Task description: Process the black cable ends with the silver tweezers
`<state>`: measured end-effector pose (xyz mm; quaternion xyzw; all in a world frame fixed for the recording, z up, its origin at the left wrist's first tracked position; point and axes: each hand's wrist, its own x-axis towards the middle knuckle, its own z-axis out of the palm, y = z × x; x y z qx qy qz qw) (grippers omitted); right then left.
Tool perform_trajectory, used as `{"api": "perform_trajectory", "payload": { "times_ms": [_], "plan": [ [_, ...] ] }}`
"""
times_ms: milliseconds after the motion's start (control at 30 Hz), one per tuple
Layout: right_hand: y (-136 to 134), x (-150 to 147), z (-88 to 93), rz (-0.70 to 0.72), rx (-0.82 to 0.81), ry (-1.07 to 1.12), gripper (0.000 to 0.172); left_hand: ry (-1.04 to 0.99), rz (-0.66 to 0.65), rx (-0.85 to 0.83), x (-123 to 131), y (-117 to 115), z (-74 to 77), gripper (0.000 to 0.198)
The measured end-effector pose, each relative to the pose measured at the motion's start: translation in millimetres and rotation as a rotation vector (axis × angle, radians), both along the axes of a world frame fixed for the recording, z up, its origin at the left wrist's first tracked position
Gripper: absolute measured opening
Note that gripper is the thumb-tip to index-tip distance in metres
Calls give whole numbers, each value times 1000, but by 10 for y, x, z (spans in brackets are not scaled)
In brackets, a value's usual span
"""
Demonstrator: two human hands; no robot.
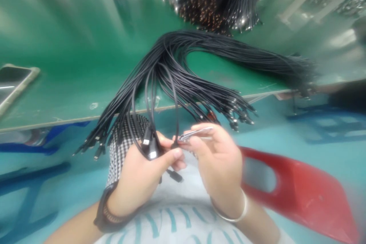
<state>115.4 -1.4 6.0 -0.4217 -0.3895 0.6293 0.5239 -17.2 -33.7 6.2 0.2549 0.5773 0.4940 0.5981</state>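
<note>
Currently | left hand [137,183] grip pressed together, pinching black cable plugs [152,148] | right hand [219,164] grip pinching steel tweezers [196,134] | black cable bundle [177,65] fanning over green table [57,95] edge | risk: dangling strands could snag, tugging plugs from grip

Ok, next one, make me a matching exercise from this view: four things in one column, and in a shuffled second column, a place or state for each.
Things:
1. left hand
2. right hand
3. phone
4. red plastic stool

Places or states:
A. lying on the green bench
B. gripping black cables near their plug ends
C. beyond the right hand, off the bench
D. pinching a thin metal piece

Pairs: 1-B, 2-D, 3-A, 4-C
</note>
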Motion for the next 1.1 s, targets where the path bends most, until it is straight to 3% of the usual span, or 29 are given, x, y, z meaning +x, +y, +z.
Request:
{"api": "perform_trajectory", "payload": {
  "times_ms": [67,167,267,333,433,500,567,667,767,933,1100],
  "plan": [
    [13,-1,-34,32,-13,99,16,-18,-9,-2,-1,14,-15,21],
    [36,19,-27,215,-9,230,18,-55,-95,-29,-13,35,-50,20],
    [118,124,31,279,51,18,17,-139,-210,-57,-45,24,-86,22],
    [231,259,52,100,184,-343,17,-239,-248,-34,-70,-1,-98,34],
    [413,474,45,-400,377,-946,18,-398,-217,-56,-88,-34,-91,54],
    [456,535,39,-559,388,-1033,19,-452,-188,-104,-82,-41,-83,47],
    [409,489,43,-385,315,-782,18,-455,-193,-130,-69,-35,-90,35],
    [268,276,51,143,92,-354,13,-387,-235,-145,-54,-27,-132,26],
    [212,72,32,438,-92,-190,19,-277,-271,-131,-52,-33,-183,30],
    [294,17,-2,388,-170,-98,21,-312,-287,-160,-54,-40,-207,23],
    [303,66,7,308,-112,-73,18,-365,-328,-154,-67,-51,-211,28]
  ]
}}
